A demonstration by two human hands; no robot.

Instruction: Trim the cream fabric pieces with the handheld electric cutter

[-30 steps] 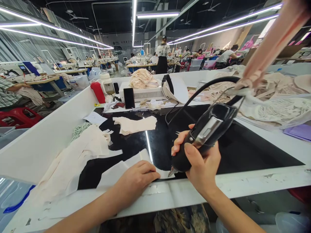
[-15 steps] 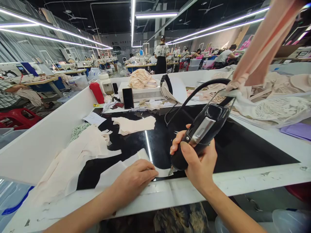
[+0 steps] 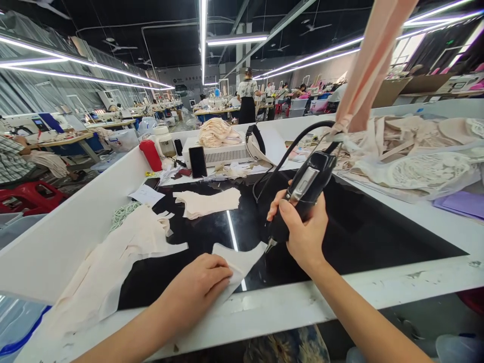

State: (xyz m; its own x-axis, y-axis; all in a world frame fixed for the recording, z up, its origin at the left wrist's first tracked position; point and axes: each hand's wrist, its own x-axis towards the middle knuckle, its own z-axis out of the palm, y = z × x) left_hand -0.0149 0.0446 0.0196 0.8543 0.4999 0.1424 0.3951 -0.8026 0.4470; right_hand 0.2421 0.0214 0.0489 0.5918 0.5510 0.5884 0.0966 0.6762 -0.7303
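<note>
My left hand [image 3: 206,280] rests at the front of the black work surface [image 3: 363,227], its fingers closed on a pale curved fabric piece [image 3: 247,261]. Part of that piece is hidden under the hand. My right hand [image 3: 306,227] is wrapped round a black corded hand tool [image 3: 308,179] with a silver lever and a pointed metal tip. The tip points down and sits at the right corner of the fabric piece; whether they touch I cannot tell. A pink fabric strip [image 3: 363,75] holds the tool from above.
Stacked pale fabric pieces [image 3: 113,257] lie at the left, and another cut stack [image 3: 207,201] lies farther back. A phone [image 3: 197,162] leans on a vented white box [image 3: 227,154] near a red bottle [image 3: 150,155]. Bagged lace pieces [image 3: 419,171] cover the right side. People work beyond.
My left hand has moved slightly left, and the fabric piece under it has turned, its curved edge now facing away. My right hand has shifted the tool left and a little farther back.
</note>
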